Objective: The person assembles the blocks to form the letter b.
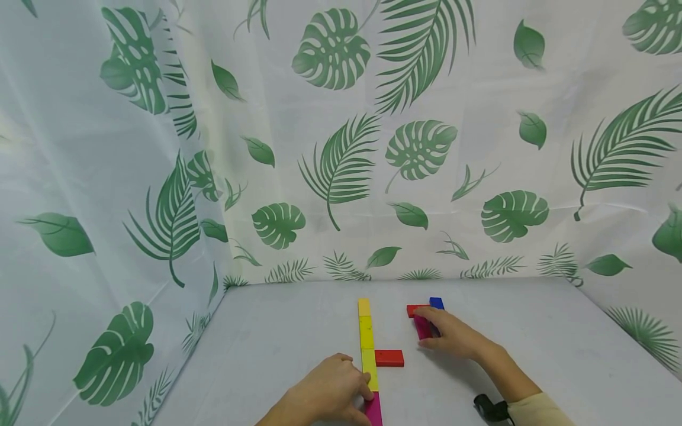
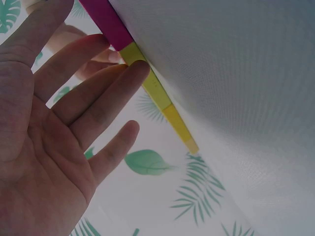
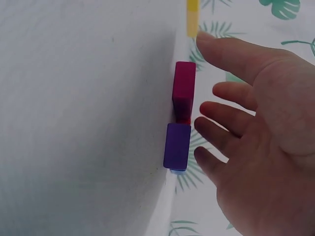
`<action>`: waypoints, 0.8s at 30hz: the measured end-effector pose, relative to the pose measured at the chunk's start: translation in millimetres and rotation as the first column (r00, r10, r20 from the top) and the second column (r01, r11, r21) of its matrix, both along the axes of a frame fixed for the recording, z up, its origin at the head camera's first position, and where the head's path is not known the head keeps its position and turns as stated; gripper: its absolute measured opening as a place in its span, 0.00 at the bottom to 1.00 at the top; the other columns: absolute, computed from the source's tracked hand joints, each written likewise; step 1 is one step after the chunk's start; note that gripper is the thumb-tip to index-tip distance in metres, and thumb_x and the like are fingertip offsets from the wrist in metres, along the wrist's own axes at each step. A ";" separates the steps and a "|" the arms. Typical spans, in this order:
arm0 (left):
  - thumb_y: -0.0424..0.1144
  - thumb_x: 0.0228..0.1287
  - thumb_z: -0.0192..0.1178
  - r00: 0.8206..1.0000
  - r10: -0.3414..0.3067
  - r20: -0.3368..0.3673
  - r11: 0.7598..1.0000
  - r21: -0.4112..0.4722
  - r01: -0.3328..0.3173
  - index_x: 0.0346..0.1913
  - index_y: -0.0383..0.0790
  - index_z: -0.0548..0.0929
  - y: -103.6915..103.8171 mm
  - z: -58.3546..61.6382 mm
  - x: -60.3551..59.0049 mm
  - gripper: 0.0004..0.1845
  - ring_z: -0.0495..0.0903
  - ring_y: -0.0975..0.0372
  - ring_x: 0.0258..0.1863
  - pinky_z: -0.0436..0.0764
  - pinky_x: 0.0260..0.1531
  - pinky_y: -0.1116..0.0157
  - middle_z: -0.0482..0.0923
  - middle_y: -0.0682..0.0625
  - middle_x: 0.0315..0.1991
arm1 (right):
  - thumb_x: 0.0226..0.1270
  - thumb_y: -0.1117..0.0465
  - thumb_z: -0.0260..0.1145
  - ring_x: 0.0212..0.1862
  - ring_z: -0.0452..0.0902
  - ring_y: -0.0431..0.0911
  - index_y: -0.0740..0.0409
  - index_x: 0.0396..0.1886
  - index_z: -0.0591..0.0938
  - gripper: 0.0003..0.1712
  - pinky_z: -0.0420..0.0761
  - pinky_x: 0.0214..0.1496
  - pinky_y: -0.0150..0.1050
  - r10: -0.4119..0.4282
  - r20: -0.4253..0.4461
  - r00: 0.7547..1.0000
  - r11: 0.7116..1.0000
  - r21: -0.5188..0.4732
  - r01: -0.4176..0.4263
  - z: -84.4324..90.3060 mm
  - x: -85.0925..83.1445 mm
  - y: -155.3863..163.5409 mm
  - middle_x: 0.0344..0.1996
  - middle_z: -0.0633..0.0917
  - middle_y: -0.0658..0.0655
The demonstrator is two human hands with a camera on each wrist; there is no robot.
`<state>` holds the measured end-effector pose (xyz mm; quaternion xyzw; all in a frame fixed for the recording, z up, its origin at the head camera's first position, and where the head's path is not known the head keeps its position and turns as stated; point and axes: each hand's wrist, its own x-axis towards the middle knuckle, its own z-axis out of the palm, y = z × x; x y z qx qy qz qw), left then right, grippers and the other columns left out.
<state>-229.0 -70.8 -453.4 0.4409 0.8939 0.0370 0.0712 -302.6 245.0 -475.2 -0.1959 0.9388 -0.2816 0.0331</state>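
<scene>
The left hand (image 1: 325, 393) lies with fingers straight, touching a line of three yellow blocks (image 1: 366, 343) and one magenta block (image 1: 374, 409). One red block (image 1: 389, 358) sits beside it. The right hand (image 1: 453, 334), fingers spread, rests over a magenta (image 1: 422, 327), red (image 1: 414, 309) and blue block (image 1: 436, 303).

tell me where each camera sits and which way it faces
Head: looks forward and down at the pale grey table; both hands and a cream sleeve show.
Left wrist: sits under the left hand, looking past the open palm to the line of flat yellow blocks.
Right wrist: looks past the right hand to the magenta rectangular block.
Shared: the yellow line shows in all three.
</scene>
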 end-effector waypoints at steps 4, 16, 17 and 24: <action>0.62 0.57 0.75 1.000 0.004 0.009 1.000 0.002 -0.004 0.52 0.63 0.92 -0.2 1.0 0.3 0.21 0.72 0.78 0.25 0.80 0.64 0.58 0.79 0.68 0.28 | 0.62 0.53 0.79 0.71 0.69 0.64 0.59 0.74 0.73 0.43 0.76 0.68 0.65 0.022 0.013 1.000 0.999 0.031 -0.022 -2.1 0.1 0.3 0.69 0.77 0.63; 0.63 0.57 0.74 1.000 -0.016 -0.002 1.000 0.004 0.016 0.53 0.63 0.91 -0.6 1.6 0.6 0.21 0.71 0.78 0.25 0.80 0.64 0.59 0.76 0.68 0.27 | 0.62 0.56 0.79 0.68 0.72 0.62 0.56 0.68 0.80 0.34 0.81 0.62 0.63 0.042 -0.012 0.999 0.995 0.095 -0.040 -1.9 1.4 -0.7 0.66 0.79 0.60; 0.63 0.57 0.74 1.000 -0.016 -0.005 1.000 0.003 0.016 0.53 0.63 0.91 -0.7 1.5 0.4 0.22 0.71 0.78 0.25 0.80 0.63 0.59 0.75 0.68 0.27 | 0.62 0.57 0.78 0.68 0.72 0.63 0.57 0.67 0.81 0.33 0.80 0.63 0.64 0.051 -0.020 0.998 0.994 0.100 -0.049 -1.6 1.4 -0.6 0.66 0.79 0.61; 0.64 0.57 0.74 1.000 -0.020 -0.022 1.000 0.003 0.020 0.53 0.64 0.91 -1.5 0.3 0.1 0.21 0.70 0.77 0.23 0.80 0.63 0.60 0.74 0.68 0.26 | 0.63 0.61 0.77 0.67 0.74 0.66 0.61 0.65 0.82 0.30 0.81 0.61 0.64 0.092 -0.050 0.995 0.988 0.133 -0.085 0.9 1.7 -1.1 0.66 0.79 0.64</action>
